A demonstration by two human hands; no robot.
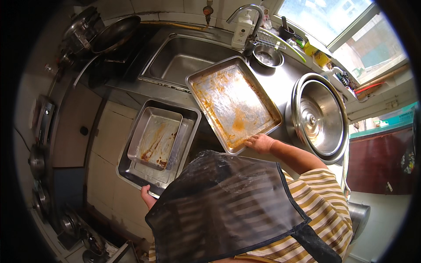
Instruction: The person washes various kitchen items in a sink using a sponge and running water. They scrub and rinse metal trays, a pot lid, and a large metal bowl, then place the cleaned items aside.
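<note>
My left hand (148,196) grips the near rim of a deep metal tray (185,136), held low in front of the counter. Inside that tray lies a smaller rectangular metal pan (158,131) with brown stains on its bottom. My right hand (260,143) holds the near right corner of a large shallow baking tray (235,98), its thumb and fingers at the rim. Orange-brown grease marks run along this tray's edges and across its middle. The baking tray slants over the counter's front edge, its far end beside the sink (187,62). Part of the left hand is hidden below the tray.
Nested steel basins (315,115) stand on the counter at right. Near the faucet (260,26) are a white pump bottle (242,31) and a small metal bowl (268,56). A wok (116,34) sits at far left. Clutter lines the windowsill.
</note>
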